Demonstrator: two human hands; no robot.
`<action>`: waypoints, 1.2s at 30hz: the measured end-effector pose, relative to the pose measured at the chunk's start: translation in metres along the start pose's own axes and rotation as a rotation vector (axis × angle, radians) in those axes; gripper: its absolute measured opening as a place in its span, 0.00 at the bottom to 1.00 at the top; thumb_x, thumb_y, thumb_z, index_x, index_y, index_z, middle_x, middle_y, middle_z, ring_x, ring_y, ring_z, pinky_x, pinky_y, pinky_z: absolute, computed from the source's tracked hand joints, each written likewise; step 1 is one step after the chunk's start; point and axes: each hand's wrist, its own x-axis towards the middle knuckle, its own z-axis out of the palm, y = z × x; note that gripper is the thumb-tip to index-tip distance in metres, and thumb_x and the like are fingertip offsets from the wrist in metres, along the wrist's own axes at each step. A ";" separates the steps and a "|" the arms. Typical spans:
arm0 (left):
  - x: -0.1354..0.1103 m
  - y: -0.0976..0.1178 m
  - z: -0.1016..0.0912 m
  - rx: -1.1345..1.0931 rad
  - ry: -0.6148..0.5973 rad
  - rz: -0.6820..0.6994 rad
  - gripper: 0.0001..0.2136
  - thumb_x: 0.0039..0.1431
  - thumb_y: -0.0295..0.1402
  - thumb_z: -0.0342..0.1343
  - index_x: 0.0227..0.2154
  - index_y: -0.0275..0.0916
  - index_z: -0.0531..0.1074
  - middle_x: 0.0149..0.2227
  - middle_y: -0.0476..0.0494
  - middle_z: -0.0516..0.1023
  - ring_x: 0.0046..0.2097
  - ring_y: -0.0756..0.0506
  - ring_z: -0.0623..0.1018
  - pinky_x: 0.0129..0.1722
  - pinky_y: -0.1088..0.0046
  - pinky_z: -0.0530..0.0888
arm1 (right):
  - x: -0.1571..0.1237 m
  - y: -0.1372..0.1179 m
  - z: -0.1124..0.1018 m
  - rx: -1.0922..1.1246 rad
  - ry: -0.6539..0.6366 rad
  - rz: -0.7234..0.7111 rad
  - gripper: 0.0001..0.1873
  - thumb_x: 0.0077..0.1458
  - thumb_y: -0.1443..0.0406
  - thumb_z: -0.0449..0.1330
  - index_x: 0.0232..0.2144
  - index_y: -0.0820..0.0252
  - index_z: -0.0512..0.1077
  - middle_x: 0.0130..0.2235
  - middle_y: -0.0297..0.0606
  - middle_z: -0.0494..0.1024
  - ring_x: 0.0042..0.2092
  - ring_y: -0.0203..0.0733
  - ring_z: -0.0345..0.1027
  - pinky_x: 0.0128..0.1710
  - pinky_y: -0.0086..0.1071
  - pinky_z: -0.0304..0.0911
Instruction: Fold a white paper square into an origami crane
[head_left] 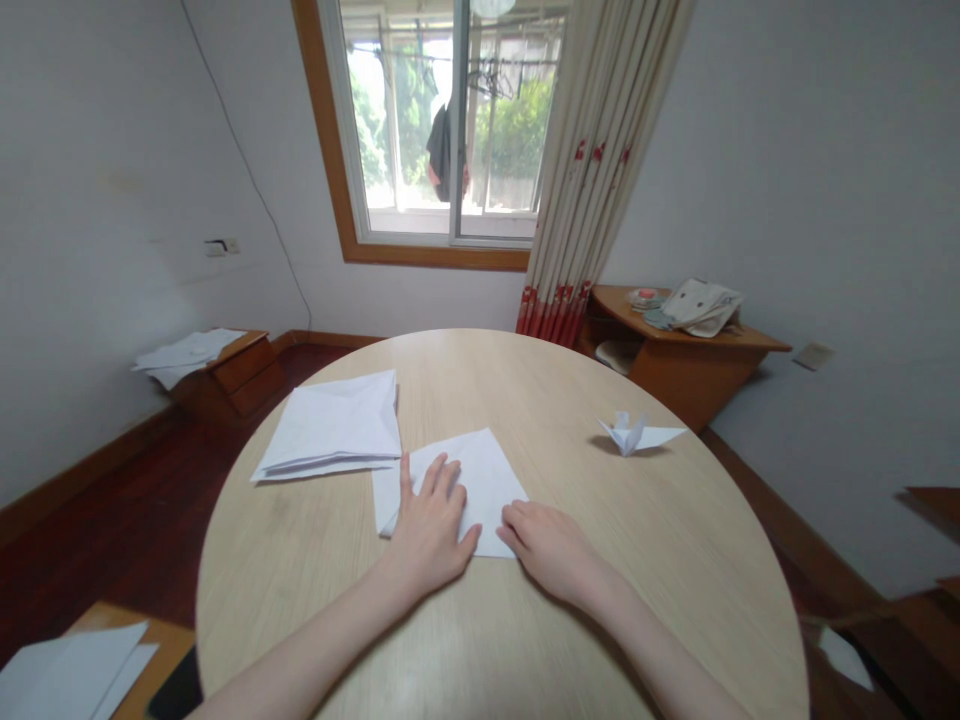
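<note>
A folded sheet of white paper (480, 470) lies on the round wooden table in front of me. My left hand (431, 525) rests flat on its left part, fingers spread and pointing away from me. At the sheet's right edge, my right hand (544, 540) has its fingers curled together, with the thumb and fingertips at the paper's border. Whether they pinch the edge or only press on it is hard to see, but they touch it. Beyond the left hand is a stack of folded white paper (330, 420), close to the sheet's left corner.
A folded paper crane (630, 435) stands at the right of the round table (495, 640). A corner desk (697, 350) holds a cloth bag (701, 305). More papers lie on a small cabinet (244, 375) at left and at the lower left (71, 675).
</note>
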 end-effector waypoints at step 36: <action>-0.003 -0.006 -0.018 0.032 -0.150 0.112 0.17 0.54 0.45 0.57 0.40 0.39 0.71 0.62 0.34 0.61 0.65 0.33 0.55 0.62 0.42 0.35 | 0.002 -0.005 0.005 0.229 0.171 -0.161 0.06 0.57 0.68 0.60 0.30 0.59 0.64 0.34 0.35 0.71 0.36 0.40 0.62 0.36 0.31 0.54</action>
